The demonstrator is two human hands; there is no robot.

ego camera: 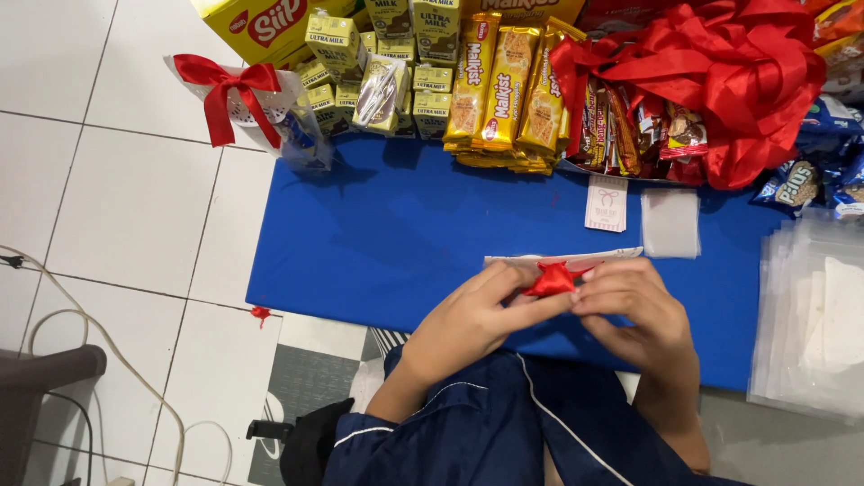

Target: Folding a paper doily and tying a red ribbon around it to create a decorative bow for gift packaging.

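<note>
Bright, even indoor light — soft shadows under the snack packs (504, 90), slight glare on white tiles (117, 180) — focus sharp.

Red ribbon bow (551, 280) over the near edge of the solid blue mat (378, 243). Far edge: yellow biscuit packs (506, 85), pale yellow-green milk cartons (396, 63), red ribbon pile (720, 72). Far left corner: clear bag with red bow (229, 94). Floor (108, 180) white tile. Sleeves (504, 423) navy, white piping.
</note>
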